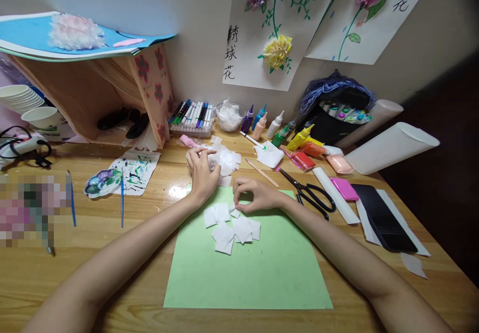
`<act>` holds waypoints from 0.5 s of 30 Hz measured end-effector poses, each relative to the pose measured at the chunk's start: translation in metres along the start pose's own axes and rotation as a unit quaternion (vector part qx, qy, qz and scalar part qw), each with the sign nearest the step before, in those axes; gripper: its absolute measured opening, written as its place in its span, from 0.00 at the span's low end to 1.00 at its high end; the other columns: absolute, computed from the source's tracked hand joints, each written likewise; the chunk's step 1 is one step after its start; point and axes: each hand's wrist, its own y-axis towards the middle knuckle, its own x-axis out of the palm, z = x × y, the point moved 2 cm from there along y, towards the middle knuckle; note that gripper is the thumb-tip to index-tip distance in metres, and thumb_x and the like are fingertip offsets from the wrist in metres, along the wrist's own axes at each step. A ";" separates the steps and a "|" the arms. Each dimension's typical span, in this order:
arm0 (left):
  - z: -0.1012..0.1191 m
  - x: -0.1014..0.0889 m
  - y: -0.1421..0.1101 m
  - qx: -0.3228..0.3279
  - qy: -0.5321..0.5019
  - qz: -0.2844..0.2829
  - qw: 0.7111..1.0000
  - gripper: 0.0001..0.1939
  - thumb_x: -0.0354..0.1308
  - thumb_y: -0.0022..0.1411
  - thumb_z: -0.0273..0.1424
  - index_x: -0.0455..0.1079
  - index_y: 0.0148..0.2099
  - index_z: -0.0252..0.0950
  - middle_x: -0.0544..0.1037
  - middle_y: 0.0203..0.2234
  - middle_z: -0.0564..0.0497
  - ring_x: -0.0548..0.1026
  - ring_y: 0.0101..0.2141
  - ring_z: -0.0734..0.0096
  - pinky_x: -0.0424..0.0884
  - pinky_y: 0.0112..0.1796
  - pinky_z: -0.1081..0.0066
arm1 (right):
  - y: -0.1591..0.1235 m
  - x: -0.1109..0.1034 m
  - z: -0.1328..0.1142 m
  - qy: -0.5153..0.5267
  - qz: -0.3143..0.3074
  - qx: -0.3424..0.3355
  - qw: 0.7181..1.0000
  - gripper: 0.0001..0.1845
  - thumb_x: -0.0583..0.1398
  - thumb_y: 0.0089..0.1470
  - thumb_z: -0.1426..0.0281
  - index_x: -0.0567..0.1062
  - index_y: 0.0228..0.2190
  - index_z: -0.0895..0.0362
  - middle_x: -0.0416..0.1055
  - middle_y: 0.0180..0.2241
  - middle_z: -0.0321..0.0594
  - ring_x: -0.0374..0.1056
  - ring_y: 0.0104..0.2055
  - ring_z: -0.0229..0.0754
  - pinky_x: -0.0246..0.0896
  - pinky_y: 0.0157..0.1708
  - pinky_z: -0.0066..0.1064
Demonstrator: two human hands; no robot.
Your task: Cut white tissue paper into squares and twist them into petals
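Observation:
My left hand [203, 174] rests at the near left side of a loose pile of white paper pieces [229, 159], its fingers curved and apart from the thumb. Over the top of a light green sheet [247, 278], my right hand [257, 195] pinches with thumb and index finger at a small white paper piece [234, 210]. Several white paper squares [224, 236] lie overlapping in a cluster on the green sheet, just below both hands. The fingertips of my left hand are partly hidden against the white pile.
Black scissors [312, 193] and a wooden stick [262, 172] lie right of the pile. Behind stand paint bottles [276, 125], a marker set [192, 116] and a bowl of white paper [229, 116]. A phone [385, 217] lies at right, paintbrushes [121, 201] and a palette [103, 182] at left.

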 end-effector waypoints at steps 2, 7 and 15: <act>0.005 -0.003 0.000 0.037 -0.036 -0.021 0.998 0.12 0.51 0.55 0.24 0.67 0.43 0.38 0.65 0.42 0.46 0.62 0.46 0.58 0.59 0.50 0.57 | 0.001 -0.003 0.003 0.051 0.046 0.014 0.998 0.03 0.63 0.47 0.70 0.75 0.26 0.57 0.67 0.30 0.38 0.63 0.33 0.38 0.59 0.34 0.31; 0.020 -0.006 -0.004 0.164 -0.142 -0.198 0.956 0.11 0.51 0.60 0.29 0.70 0.44 0.41 0.70 0.39 0.49 0.65 0.45 0.63 0.61 0.48 0.62 | 0.003 -0.009 0.020 0.216 0.176 0.092 0.956 0.12 0.63 0.47 0.62 0.71 0.25 0.58 0.64 0.26 0.35 0.59 0.28 0.36 0.55 0.28 0.29; 0.018 0.001 -0.003 0.128 -0.252 -0.265 0.922 0.07 0.56 0.59 0.36 0.72 0.34 0.38 0.71 0.35 0.48 0.69 0.41 0.66 0.64 0.46 0.63 | 0.004 -0.010 0.018 0.246 0.142 0.116 0.952 0.12 0.61 0.49 0.61 0.71 0.27 0.58 0.63 0.25 0.34 0.57 0.28 0.36 0.53 0.30 0.27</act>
